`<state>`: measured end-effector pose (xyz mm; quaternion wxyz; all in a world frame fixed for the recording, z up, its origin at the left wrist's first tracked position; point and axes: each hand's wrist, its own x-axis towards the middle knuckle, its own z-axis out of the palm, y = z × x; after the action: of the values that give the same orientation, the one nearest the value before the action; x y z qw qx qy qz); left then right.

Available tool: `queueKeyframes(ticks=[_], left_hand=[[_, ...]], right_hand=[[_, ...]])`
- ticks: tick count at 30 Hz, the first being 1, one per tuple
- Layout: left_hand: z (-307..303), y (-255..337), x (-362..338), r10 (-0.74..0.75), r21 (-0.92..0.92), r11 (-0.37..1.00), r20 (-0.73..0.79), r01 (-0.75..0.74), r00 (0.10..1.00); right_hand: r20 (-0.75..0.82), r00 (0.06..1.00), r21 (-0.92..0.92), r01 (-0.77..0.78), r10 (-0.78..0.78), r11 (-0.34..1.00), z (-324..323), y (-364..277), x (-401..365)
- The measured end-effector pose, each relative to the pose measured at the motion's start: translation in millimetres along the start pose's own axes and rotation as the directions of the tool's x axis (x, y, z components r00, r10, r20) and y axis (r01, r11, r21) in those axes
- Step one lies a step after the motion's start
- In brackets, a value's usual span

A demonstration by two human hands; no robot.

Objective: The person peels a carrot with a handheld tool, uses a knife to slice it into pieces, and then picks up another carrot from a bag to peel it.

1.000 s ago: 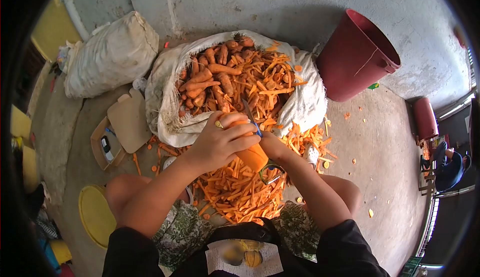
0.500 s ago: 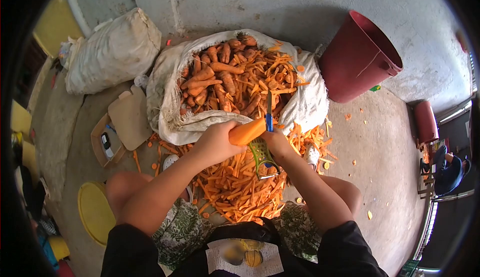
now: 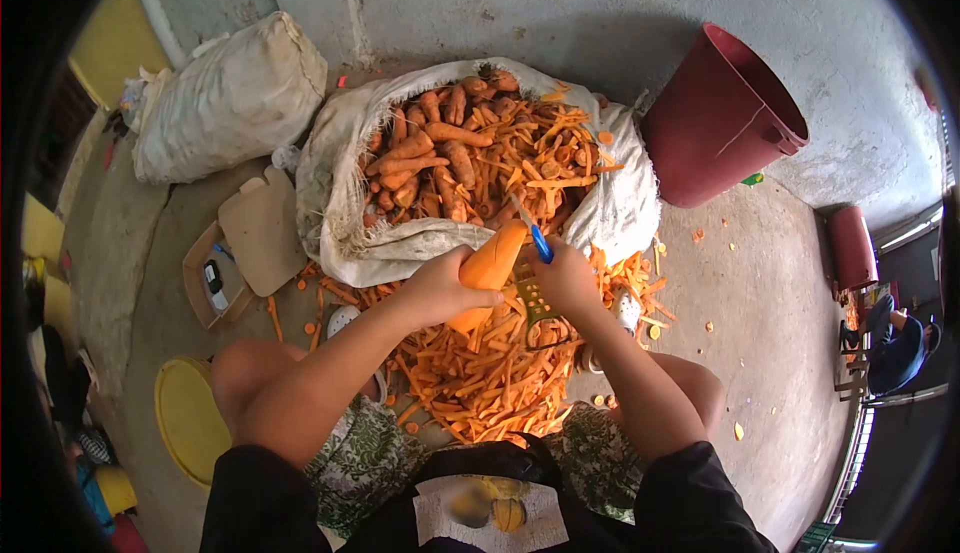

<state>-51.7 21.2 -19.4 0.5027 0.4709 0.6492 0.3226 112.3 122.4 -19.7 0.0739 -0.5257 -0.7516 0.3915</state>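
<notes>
In the middle of the head view, my left hand point(image 3: 437, 288) is closed around a peeled carrot point(image 3: 494, 255), its top end tilted up and to the right. My right hand point(image 3: 566, 278) grips a knife with a blue handle point(image 3: 541, 244), its blade at the carrot's upper end. A green peeler point(image 3: 535, 300) with a slotted body hangs below the same hand, held along with the knife. Beneath both hands lies a heap of carrot peelings point(image 3: 480, 383). Just beyond, an open white sack point(image 3: 380, 265) holds unpeeled carrots point(image 3: 410, 165) and more peelings.
A red bucket point(image 3: 700, 138) leans at the wall, right of the sack. To the left are a full white sack point(image 3: 230, 98), an open cardboard box point(image 3: 262, 221) and a yellow lid-like disc point(image 3: 185, 421). Another person point(image 3: 893, 345) sits far right.
The knife has tipped from upright to leaning left, its blade now against the carrot's end. The carrot has turned more upright, and the peeler has shifted slightly right.
</notes>
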Motion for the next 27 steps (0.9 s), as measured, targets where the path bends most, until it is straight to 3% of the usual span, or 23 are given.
queueKeyframes(ticks=[1,2,3,4,7,10,16,21,24,26,27], left_hand=[[-2,0,-1,-0.001,0.000,1.000,-0.002,0.001,1.000],[-5,3,-3,0.022,0.186,0.983,-0.074,-0.008,0.997],[-8,5,-4,0.058,0.364,0.931,-0.141,-0.003,0.988],[-9,3,-3,0.057,0.364,0.932,-0.144,-0.001,0.988],[-13,2,-1,0.081,0.376,0.927,-0.206,0.002,0.975],[-16,10,-3,-0.050,0.374,0.921,-0.163,0.109,0.985],[-9,13,-5,-0.010,0.363,0.929,-0.166,0.071,0.986],[-1,9,-4,0.091,0.496,0.867,-0.248,0.046,0.964],[-1,15,-5,0.062,0.527,0.846,-0.250,0.082,0.966],[0,24,-9,-0.004,0.505,0.856,-0.205,0.110,0.979],[1,27,-11,-0.070,0.484,0.864,-0.159,0.139,0.985]], right_hand=[[-0.089,0.985,-0.206,0.125,-0.146,0.970,-1,0,-1],[-0.087,0.985,-0.206,0.127,-0.148,0.970,-3,-2,-3],[-0.032,0.986,-0.324,0.144,-0.164,0.935,-8,-8,-9],[0.024,0.985,-0.435,0.166,-0.173,0.885,-10,-11,-13],[0.152,0.967,-0.501,0.252,-0.203,0.828,2,-7,-24],[0.245,0.965,-0.508,0.210,-0.094,0.835,7,-18,-35],[0.184,0.979,-0.533,0.170,-0.083,0.829,17,0,-22],[0.152,0.985,-0.559,0.152,-0.080,0.815,14,4,-10],[0.140,0.985,-0.568,0.163,-0.100,0.807,12,9,-1],[0.078,0.995,-0.563,0.100,-0.068,0.820,11,14,7],[0.069,0.996,-0.480,-0.019,0.060,0.877,7,27,23]])
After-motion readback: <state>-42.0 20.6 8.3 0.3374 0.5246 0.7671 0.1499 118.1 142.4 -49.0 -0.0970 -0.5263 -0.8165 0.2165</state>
